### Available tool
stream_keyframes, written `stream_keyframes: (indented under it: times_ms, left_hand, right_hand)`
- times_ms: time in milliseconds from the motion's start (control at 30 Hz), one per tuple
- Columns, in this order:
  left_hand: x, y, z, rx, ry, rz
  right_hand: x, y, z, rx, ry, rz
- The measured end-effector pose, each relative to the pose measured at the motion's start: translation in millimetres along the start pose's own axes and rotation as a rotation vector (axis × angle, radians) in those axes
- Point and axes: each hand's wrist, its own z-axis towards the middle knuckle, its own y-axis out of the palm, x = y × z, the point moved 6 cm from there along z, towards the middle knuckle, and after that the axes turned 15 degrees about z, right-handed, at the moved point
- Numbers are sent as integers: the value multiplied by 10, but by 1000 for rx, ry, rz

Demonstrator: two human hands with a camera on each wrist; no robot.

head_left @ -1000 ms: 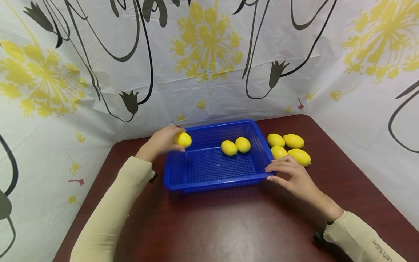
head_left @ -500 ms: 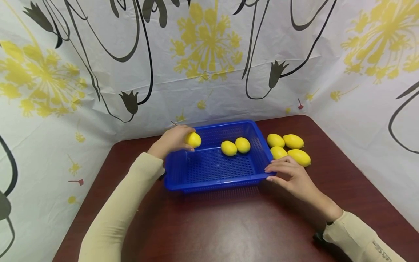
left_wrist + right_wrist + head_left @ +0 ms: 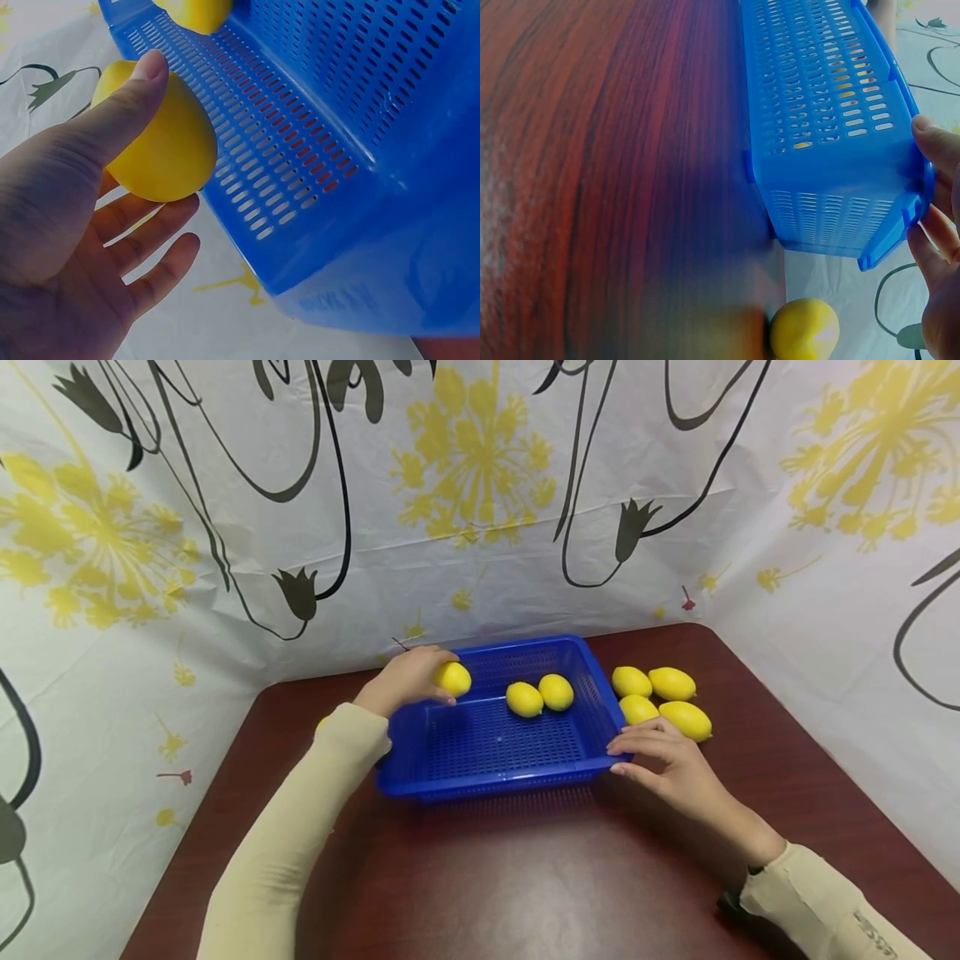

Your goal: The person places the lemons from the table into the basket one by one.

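My left hand [image 3: 411, 680] pinches a lemon [image 3: 454, 679] between thumb and fingers, over the back left part of a blue plastic basket [image 3: 495, 778]. In the left wrist view the thumb [image 3: 150, 71] presses the side of the held lemon [image 3: 169, 142], beside the basket's slotted wall. Two more lemons [image 3: 524, 699] lie side by side on the basket floor, toward its right. At the basket's near right corner my right hand [image 3: 675, 768] holds the rim, thumb and fingers on either side of it, as the right wrist view also shows.
Several lemons [image 3: 672, 684] lie on the dark red table [image 3: 495, 877], just right of the basket. A small yellow patch [image 3: 322, 723] peeks out beside the left sleeve. A white patterned sheet [image 3: 480, 577] hangs behind and along both sides of the table.
My left hand has moved right with the lemon, from the basket's left rim to farther inside over it. The right hand and the basket have stayed put.
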Motion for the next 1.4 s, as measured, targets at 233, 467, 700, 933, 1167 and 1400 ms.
stream_keyframes:
  times_ms: [233,467,700,933,1167,1400]
  left_hand:
    - [60,9,99,6,11,-7]
    - [129,76,221,-8,26,4]
    - [230,149,319,-30,52,-17]
    - [294,242,395,-46,54,-43]
    - [372,322,444,-68,54,-63]
    - [413,438,494,-92,50,-45]
  right_hand:
    - [-7,-8,2,-4,14,7]
    - [0,-3,-2,-10,31,12]
    - [-1,-9,-9,-2,27,22]
    - [-3,-6,-7,-6,33,26]
    - [19,-11,-19,-1,36,12]
    - [60,-9,-31,0,53,7]
